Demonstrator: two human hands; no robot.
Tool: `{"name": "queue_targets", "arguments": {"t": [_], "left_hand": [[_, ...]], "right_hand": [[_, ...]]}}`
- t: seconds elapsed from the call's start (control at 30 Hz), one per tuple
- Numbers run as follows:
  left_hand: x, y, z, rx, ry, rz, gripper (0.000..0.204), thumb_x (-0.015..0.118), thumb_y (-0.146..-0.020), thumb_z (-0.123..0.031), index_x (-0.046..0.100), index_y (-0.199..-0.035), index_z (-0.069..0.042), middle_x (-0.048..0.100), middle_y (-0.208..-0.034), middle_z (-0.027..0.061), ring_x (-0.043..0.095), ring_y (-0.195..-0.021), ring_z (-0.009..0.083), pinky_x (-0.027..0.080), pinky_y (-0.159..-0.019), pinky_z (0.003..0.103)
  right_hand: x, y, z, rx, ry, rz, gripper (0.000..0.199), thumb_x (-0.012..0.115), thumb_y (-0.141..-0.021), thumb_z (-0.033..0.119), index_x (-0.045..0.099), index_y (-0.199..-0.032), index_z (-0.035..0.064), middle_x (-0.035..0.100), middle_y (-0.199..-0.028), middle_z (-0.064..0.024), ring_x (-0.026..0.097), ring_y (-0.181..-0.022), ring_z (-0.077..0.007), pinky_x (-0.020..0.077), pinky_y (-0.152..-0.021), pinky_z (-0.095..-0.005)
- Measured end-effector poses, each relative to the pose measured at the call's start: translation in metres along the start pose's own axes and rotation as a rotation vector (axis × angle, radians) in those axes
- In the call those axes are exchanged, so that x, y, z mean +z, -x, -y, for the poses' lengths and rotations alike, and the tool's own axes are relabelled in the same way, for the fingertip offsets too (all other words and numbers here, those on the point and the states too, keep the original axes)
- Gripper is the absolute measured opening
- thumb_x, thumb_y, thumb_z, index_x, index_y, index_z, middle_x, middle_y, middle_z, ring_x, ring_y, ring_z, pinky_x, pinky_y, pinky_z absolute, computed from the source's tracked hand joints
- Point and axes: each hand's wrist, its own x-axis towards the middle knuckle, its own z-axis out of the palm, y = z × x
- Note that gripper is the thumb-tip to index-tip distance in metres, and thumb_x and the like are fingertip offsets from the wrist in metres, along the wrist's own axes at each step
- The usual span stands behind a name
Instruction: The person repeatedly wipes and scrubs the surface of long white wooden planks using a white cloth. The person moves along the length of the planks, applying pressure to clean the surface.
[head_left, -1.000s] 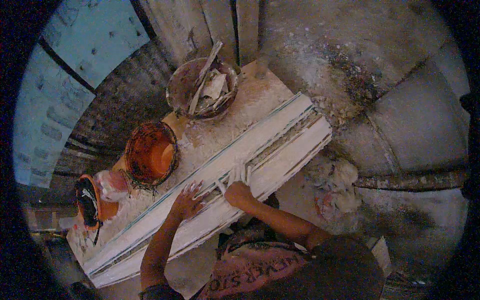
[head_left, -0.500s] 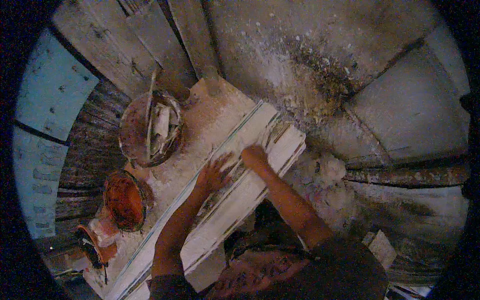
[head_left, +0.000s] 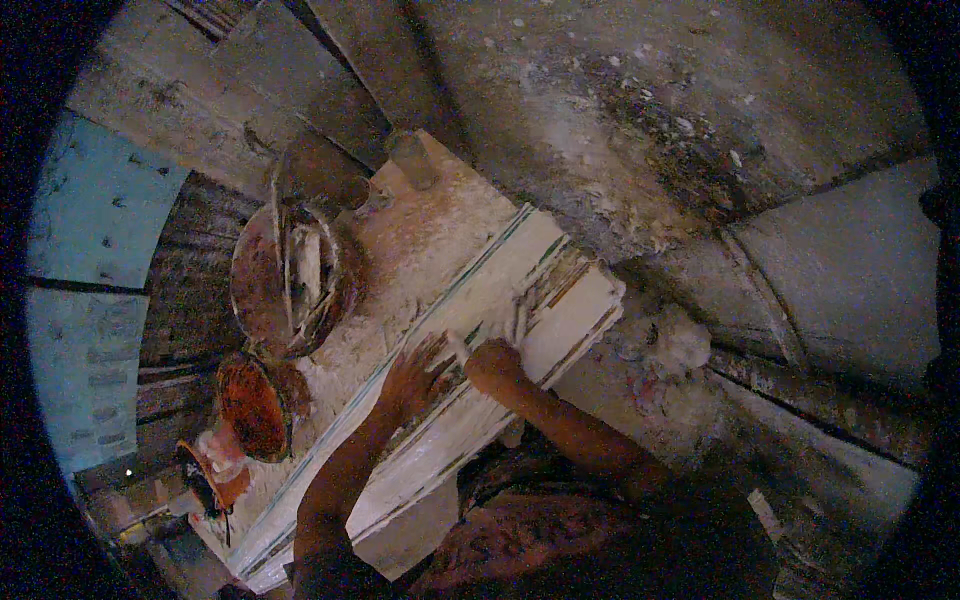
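Note:
A long, whitish wooden board [head_left: 500, 255] with dark grooves and a thin green line runs diagonally in front of me. My left hand [head_left: 415, 378] lies over its middle, fingers stretched and apart. Close beside it, my right hand [head_left: 493, 366] is closed and low over the groove; whatever its fingers hold is hidden. A short pale stick-like piece [head_left: 458, 347] shows between the two hands, and I cannot tell which one touches it. Several thin pale sticks [head_left: 518, 318] lie in the groove just beyond my right hand.
The dusty table [head_left: 455, 190] carries a large round basin [head_left: 262, 270] with pale pieces and a stick in it. An orange-red bowl [head_left: 252, 405] and a smaller orange container [head_left: 228, 490] stand nearer, on the left. A grey cup-like object [head_left: 412, 160] is at the far corner.
My right hand has drawn back toward me along the board, near my left hand. A pale piece now shows between them. The whole view has tilted slightly.

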Motion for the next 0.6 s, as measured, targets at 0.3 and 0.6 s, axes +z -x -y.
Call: {"name": "queue_targets", "arguments": {"t": [0.3,0.6], "left_hand": [[-0.040,-0.131,-0.031,0.315,-0.094,-0.455,0.054,0.040,-0.106,-0.053,0.043,-0.157,-0.036,0.017,-0.173,0.0038,0.019,-0.157,0.0331,0.026,-0.124,0.053],[0.040,0.018,0.057,0.058,0.000,-0.221,0.057,0.049,-0.103,-0.050,0.053,-0.152,-0.022,0.020,-0.172,0.0121,0.018,-0.156,0.0402,0.014,-0.126,0.058]], "right_hand": [[-0.111,-0.050,-0.197,0.421,0.425,0.072,0.018,0.066,-0.082,0.019,0.079,-0.079,0.0053,0.075,-0.081,-0.0176,0.075,-0.074,-0.0328,0.0600,-0.065,-0.0449],[-0.084,-0.044,-0.073,0.282,0.251,0.166,0.026,0.061,-0.087,0.020,0.079,-0.088,0.0013,0.074,-0.092,-0.0235,0.073,-0.089,-0.0399,0.0516,-0.088,-0.0580]]}}
